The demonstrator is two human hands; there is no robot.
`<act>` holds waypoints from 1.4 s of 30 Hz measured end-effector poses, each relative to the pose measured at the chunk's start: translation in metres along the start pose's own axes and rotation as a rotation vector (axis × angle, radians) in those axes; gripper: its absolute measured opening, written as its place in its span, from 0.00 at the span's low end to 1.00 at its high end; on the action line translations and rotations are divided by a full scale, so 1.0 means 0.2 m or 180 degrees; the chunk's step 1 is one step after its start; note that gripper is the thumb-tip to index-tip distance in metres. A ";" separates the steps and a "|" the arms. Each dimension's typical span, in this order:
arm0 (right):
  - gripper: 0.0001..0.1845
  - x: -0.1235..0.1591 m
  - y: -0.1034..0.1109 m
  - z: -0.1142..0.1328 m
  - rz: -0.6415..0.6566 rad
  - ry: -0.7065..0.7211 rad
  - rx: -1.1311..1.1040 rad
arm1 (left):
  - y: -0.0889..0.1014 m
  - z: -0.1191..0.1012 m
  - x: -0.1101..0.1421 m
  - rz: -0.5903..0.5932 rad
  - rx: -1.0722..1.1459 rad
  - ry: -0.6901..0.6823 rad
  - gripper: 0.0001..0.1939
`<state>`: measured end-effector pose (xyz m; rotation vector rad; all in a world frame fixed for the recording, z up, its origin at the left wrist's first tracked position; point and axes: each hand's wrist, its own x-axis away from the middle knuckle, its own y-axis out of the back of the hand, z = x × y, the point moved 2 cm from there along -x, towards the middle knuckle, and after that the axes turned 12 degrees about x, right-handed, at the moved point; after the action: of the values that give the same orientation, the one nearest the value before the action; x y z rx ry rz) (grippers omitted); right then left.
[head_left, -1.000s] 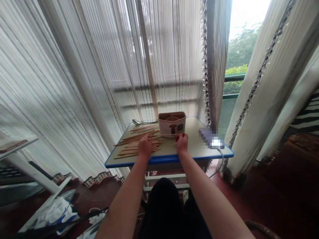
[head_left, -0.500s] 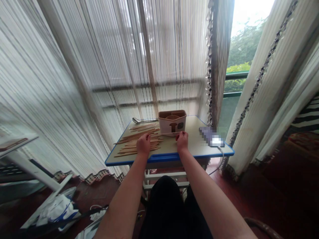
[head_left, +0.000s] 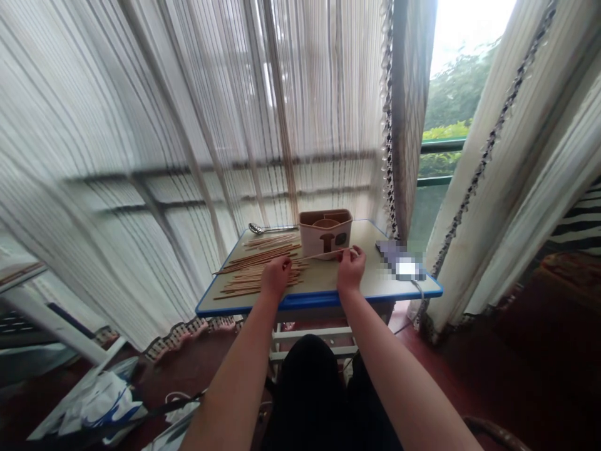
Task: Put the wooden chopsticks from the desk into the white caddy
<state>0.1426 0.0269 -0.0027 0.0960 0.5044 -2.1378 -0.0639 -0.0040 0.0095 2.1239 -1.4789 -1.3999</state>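
Observation:
Several wooden chopsticks [head_left: 251, 268] lie spread over the left half of a small blue-edged table [head_left: 319, 299]. My left hand [head_left: 276, 276] rests on their near end with fingers curled, pinching one end of a single chopstick [head_left: 313, 255]. My right hand [head_left: 350, 267] is closed on the other end of that chopstick, lifted slightly just in front of a beige utensil holder [head_left: 325, 233] with compartments.
A metal spoon [head_left: 267, 229] lies at the table's far left edge. A blurred-out flat object [head_left: 400, 260] with a cable sits on the right side. Sheer curtains hang close behind the table. A white rack and bags stand on the floor at left.
My right hand has closed on a single chopstick and raised it off the table toward the holder's front. My left hand has curled at the pile's edge. The camera shifted slightly.

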 end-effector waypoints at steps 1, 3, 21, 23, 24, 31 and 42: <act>0.20 0.01 0.00 0.01 0.0034 0.0063 -0.0019 | 0.00 0.00 0.00 0.0039 -0.0002 -0.0026 0.08; 0.22 0.03 -0.01 0.02 0.0198 0.0187 -0.0031 | -0.01 0.00 0.00 0.0130 -0.0024 -0.0062 0.08; 0.14 0.09 -0.06 0.05 0.1098 0.0505 0.0595 | -0.03 -0.04 0.01 0.0434 0.0185 -0.0414 0.10; 0.14 0.08 -0.06 0.05 0.1017 0.0466 0.0555 | -0.03 -0.04 0.01 0.0484 0.0107 -0.0426 0.10; 0.14 0.08 -0.06 0.05 0.1002 0.0456 0.0545 | -0.03 -0.05 0.01 0.0514 0.0042 -0.0435 0.10; 0.14 0.08 0.00 0.08 0.0548 0.0477 0.0432 | 0.00 -0.15 0.03 0.0649 -0.0291 -0.0922 0.12; 0.11 -0.27 -0.23 0.56 0.0544 0.1943 0.1011 | -0.14 -0.03 -0.47 0.0100 0.1215 -0.0056 0.39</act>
<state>0.1501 0.0485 0.1288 0.9551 0.4725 -1.9813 -0.0471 0.0847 0.0499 2.2890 -1.9058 -1.2041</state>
